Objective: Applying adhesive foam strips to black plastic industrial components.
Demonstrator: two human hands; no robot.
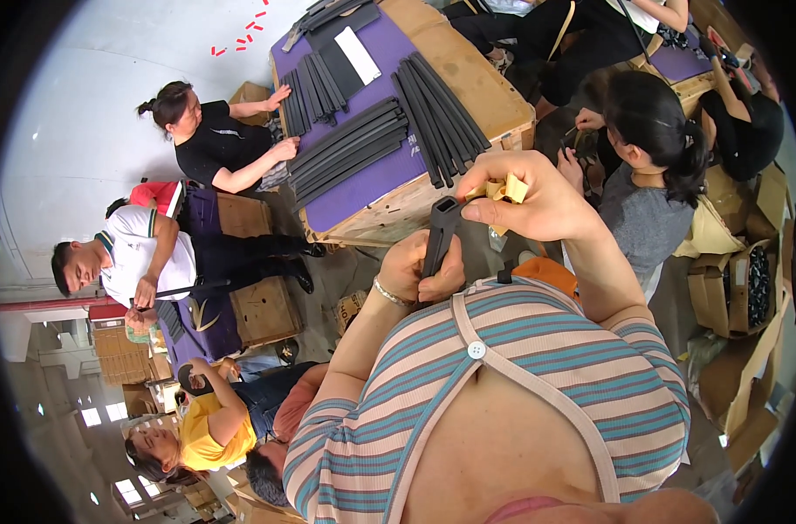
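My left hand point(405, 269) grips a matte black tube point(441, 234), its squarish open end standing clear of my grip. Just beside that end, my right hand point(538, 194) pinches a crumpled yellow strip point(510, 188). Beyond both hands, black bars point(353, 148) lie in rows on the purple-topped counter point(386, 40).

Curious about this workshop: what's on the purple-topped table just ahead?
Groups of long black strips and a white strip on a dark sheet. The strips hide whatever lies beneath.

A black tube point(440, 237) tilts beside crumpled yellow strips point(510, 189).
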